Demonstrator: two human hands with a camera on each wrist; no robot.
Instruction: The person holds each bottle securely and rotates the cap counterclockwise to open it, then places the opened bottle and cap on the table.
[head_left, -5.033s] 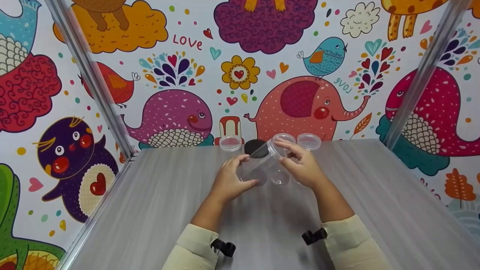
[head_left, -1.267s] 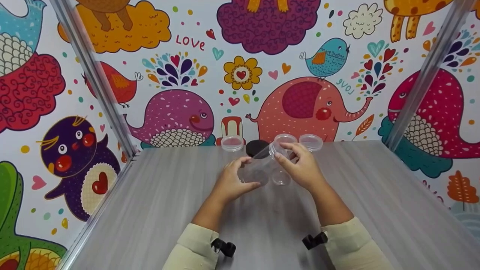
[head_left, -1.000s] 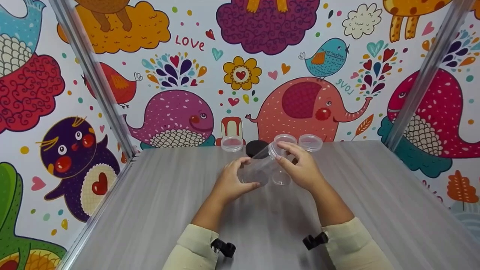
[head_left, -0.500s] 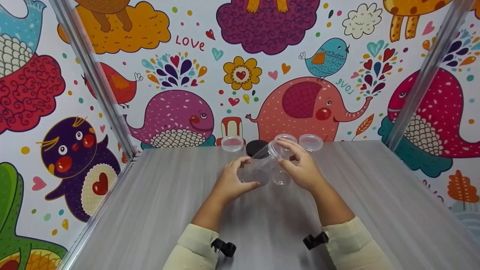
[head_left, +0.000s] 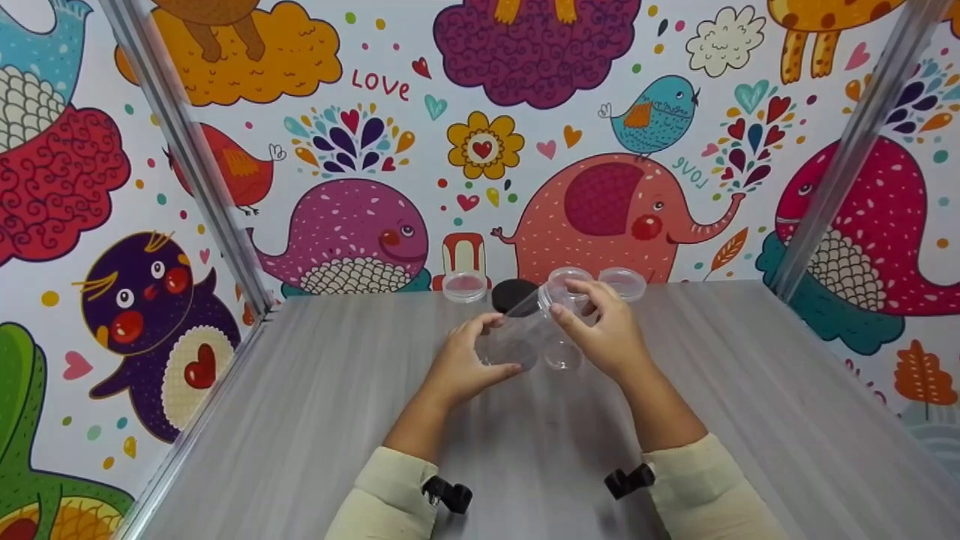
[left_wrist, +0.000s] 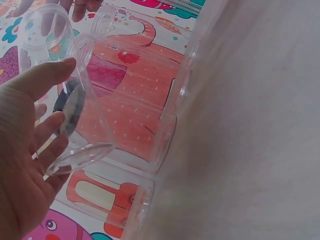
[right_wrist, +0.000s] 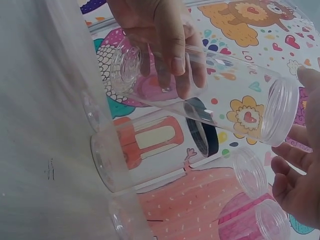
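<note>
A clear cylindrical jar (head_left: 517, 334) is held tilted above the table, its lidded end up and to the right. My left hand (head_left: 459, 356) grips it near the base, thumb on the near side and fingers on the far side. The right wrist view shows the clear lid (right_wrist: 282, 112) as a wide band at the jar's end. My right hand (head_left: 606, 330) holds this lid by its edge, thumb on the near side and index finger over the top. Through the jar's wall in the left wrist view, the left fingers (left_wrist: 52, 135) show curled around it.
Behind the held jar stands another jar with a black lid (head_left: 514, 296). Clear-lidded jars stand along the back, with lids (head_left: 464, 287), (head_left: 621, 285) level with the wall's foot. A cartoon-printed wall (head_left: 480, 225) closes off the grey table (head_left: 337, 420).
The right thumb and index finger have shifted back and forth around the lid's edge; now the thumb lies further left. The left hand and the jar stay nearly in place.
</note>
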